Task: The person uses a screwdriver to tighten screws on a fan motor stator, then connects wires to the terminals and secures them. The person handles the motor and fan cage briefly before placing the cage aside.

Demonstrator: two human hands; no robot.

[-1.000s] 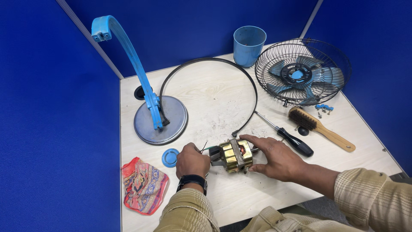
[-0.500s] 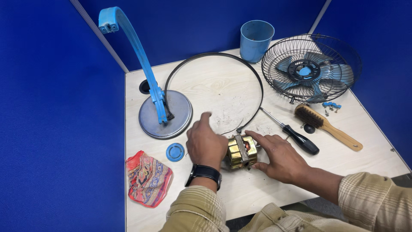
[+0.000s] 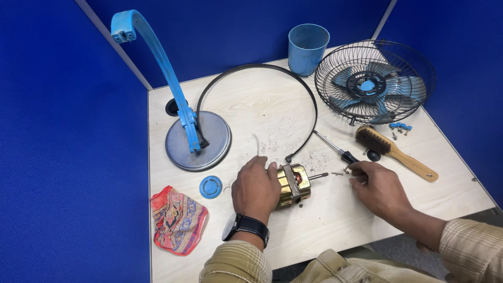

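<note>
Two hands: both work at the motor, mid-table.
Head view, change: right hand has left the motor; it now pinches a small screw beside the shaft.
Left hand: clamps the motor's rear.
Motor: brass-coloured, ribbed, steel shaft pointing right.
Screwdriver: just above the motor.
Rag: patterned, left of it.

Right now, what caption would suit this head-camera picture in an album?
Left hand steadies a brass-coloured motor while right hand reaches by a screwdriver.
</note>
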